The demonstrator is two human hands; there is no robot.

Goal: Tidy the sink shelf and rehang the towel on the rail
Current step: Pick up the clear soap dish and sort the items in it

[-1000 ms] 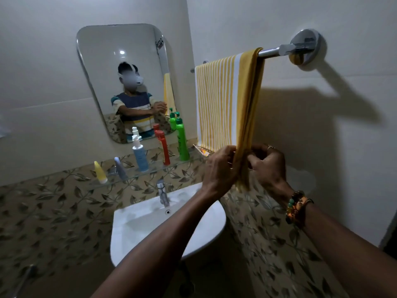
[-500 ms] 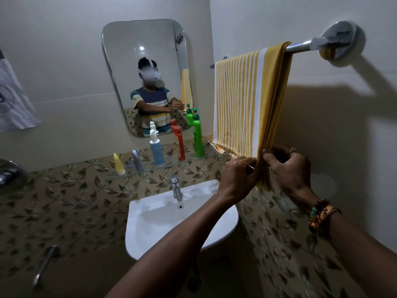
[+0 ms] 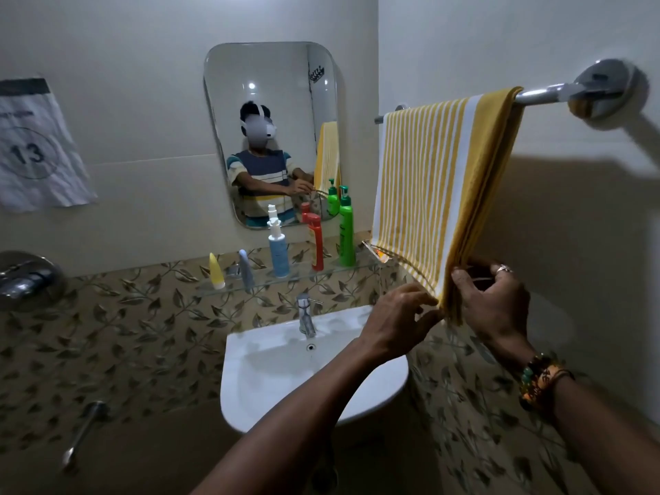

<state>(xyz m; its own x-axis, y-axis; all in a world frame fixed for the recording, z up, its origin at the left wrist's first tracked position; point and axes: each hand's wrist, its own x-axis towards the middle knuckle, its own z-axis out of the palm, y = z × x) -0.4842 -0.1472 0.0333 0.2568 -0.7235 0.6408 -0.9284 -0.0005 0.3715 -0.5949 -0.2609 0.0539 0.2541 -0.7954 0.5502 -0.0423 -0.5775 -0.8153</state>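
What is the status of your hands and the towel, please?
Left hand pinches towel at bottom corner; right hand grips its lower edge. Towel draped over rail. Green bottle on shelf, left of it.

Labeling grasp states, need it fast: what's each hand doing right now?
Left hand: pinches the towel at its bottom corner.
Right hand: pinches the towel's lower side edge.

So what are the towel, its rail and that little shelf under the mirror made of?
The towel looks like woven cotton, matte: it drapes in soft folds, with yellow and white stripes. The rail seems polished, probably chromed metal, given its bright highlights. The shelf appears to be clear glass, since the leaf-patterned tiles show through it.
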